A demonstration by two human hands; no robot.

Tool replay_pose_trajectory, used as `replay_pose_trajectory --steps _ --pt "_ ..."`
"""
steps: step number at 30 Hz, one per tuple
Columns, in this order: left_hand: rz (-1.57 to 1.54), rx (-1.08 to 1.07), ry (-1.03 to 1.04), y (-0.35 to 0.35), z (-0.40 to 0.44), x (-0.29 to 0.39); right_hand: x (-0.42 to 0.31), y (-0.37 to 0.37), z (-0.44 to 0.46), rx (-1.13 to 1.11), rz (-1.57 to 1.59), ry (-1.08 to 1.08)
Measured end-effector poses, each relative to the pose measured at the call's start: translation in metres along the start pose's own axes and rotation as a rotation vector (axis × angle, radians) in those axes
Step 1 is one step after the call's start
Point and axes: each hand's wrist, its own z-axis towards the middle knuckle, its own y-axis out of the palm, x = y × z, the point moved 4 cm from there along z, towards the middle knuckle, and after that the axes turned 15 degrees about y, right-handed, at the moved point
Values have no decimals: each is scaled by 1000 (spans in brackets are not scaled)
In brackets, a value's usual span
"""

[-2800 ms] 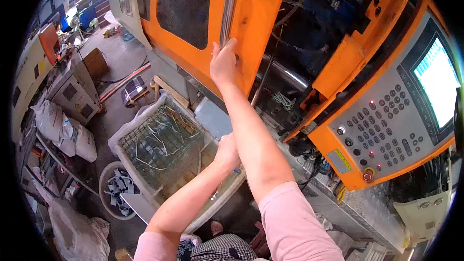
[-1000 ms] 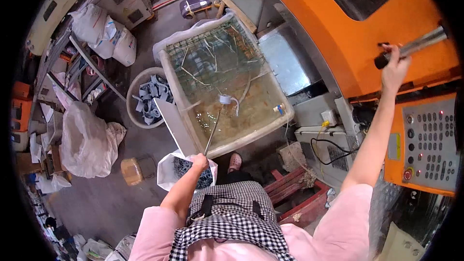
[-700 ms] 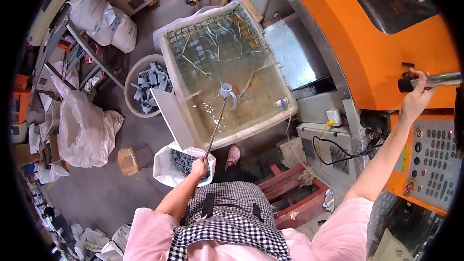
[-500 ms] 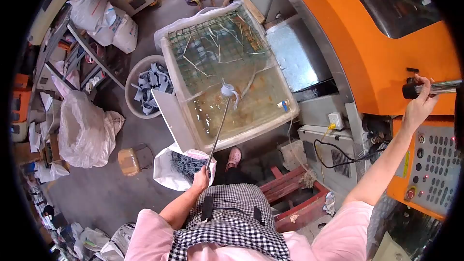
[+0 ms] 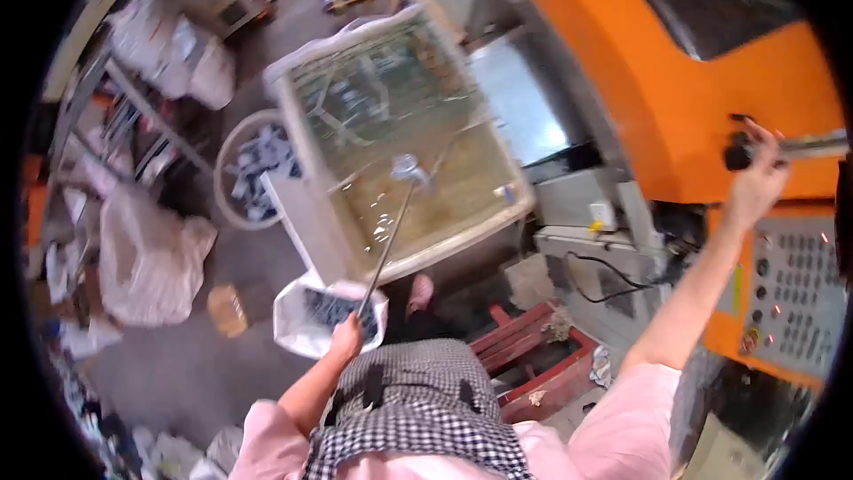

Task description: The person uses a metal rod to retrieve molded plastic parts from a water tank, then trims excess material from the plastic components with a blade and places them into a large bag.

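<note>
My left hand [image 5: 349,334] is closed around the lower end of a long thin rod [image 5: 391,239]. The rod slants up over a tub of murky water [image 5: 449,264]. At its far tip is a small pale grey piece [image 5: 407,169], cup-like with a curved tail, at the water; whether the rod is fixed to it I cannot tell. My right hand [image 5: 760,180], arm stretched out, has its fingers curled on a metal bar handle [image 5: 804,146] with a black end, on the orange machine [image 5: 657,116]. Beneath my left hand sits a white bag [image 5: 286,320] of grey pieces.
A round bin [image 5: 226,180] of grey parts stands left of the tub, beside a pale upright board [image 5: 290,222]. A button panel [image 5: 804,289] is at right. A red metal frame [image 5: 555,382] lies low near my feet. Plastic bags [image 5: 147,258] line the left.
The view has shifted and blurred, moving most of the scene leftward. My left hand still holds the rod over the tub, and my right hand stays at the bar handle.
</note>
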Motion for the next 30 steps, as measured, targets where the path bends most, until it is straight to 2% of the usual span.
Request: replay_pose_trajectory --steps 1,2,3,4,5,6,8,9,12,16,17,20,23,24,25,26,27,28,29,30 --pt "-66 -7 0 10 1 -12 -9 3 -10 -58 16 169" --pt "-126 -87 12 16 12 -20 11 -15 -1 -15 -161 95" --pt "-214 -5 -52 26 -18 -60 11 13 -37 199 -340 -207" --pt "-1 6 112 -2 -17 -30 8 7 -49 217 -324 -269" --pt "63 -59 37 -12 -9 -26 19 -3 -56 297 -406 -325" --pt "12 17 119 -5 12 -50 20 -17 -62 327 -426 -244" --pt "137 -21 190 -10 32 -45 14 -54 -68 239 -200 72" --pt "144 -15 206 -13 32 -53 23 -66 -71 288 -277 30" --pt "135 -96 262 -15 43 -68 16 -100 -72 378 -460 110" --pt "120 -183 302 12 55 -120 10 -128 -63 479 -647 26" --pt "211 -218 334 38 67 -145 8 -131 -62 470 -617 25" --pt "208 -167 264 15 53 -117 9 -128 -66 433 -545 64" --pt "195 -83 195 -27 21 -28 17 -112 -75 345 -447 127" --pt "19 -110 124 -49 5 15 16 -101 -79 339 -485 64" --pt "205 1 220 -28 18 -23 22 -90 -84 312 -417 46" --pt "187 -120 161 -23 18 -24 25 -79 -89 269 -394 25" --pt "369 -219 291 -7 23 -39 24 -68 -96 238 -412 -38" --pt "307 -138 233 -12 11 -28 26 -53 -107 174 -397 16" --pt "132 -62 112 -18 8 -20 33 -40 -117 122 -451 -32" --pt "81 -41 94 -17 4 -16 43 -30 -127 42 -434 6"
